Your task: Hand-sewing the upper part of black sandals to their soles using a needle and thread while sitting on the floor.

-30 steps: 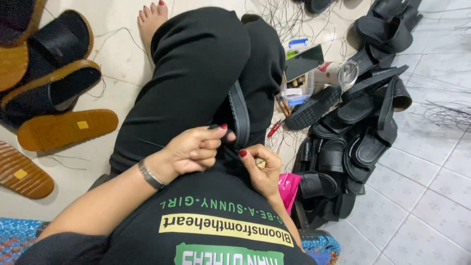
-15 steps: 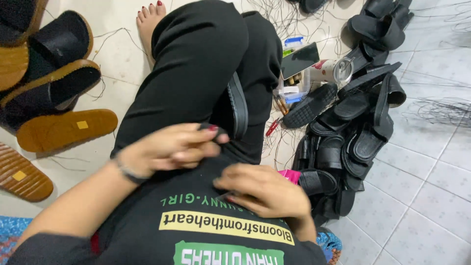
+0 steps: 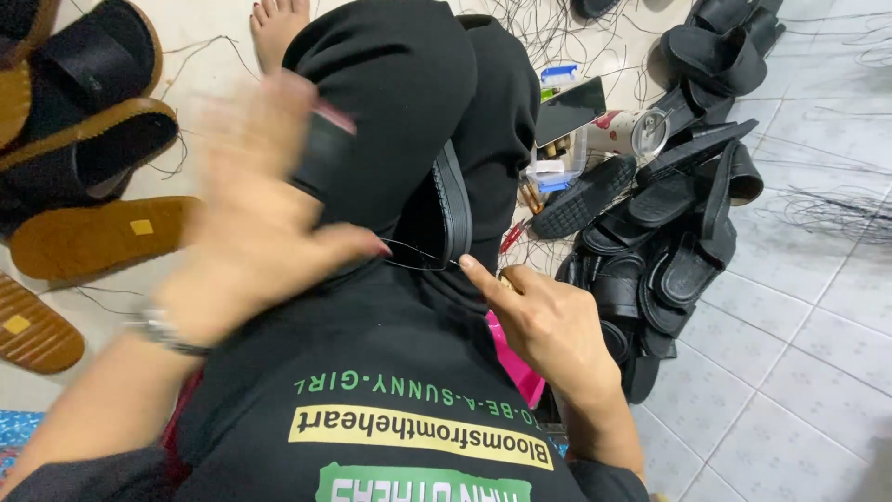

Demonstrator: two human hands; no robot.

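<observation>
I see my right hand (image 3: 548, 325) low and close, fingers curled, with the first finger pointing up at a thin black thread (image 3: 413, 258). The grip looks pressed together, maybe on a small gold thing, but I cannot tell for sure. Just above that fingertip a black sandal (image 3: 452, 209) stands on its edge on my black-trousered leg (image 3: 390, 102). My left hand (image 3: 265, 200) is left of it, raised, blurry, fingers spread wide, and holds nothing. Farther right of the right hand lies a pile of black sandals (image 3: 669, 232) on the tiled floor (image 3: 799, 353). Far left lie tan soles (image 3: 93, 237).
</observation>
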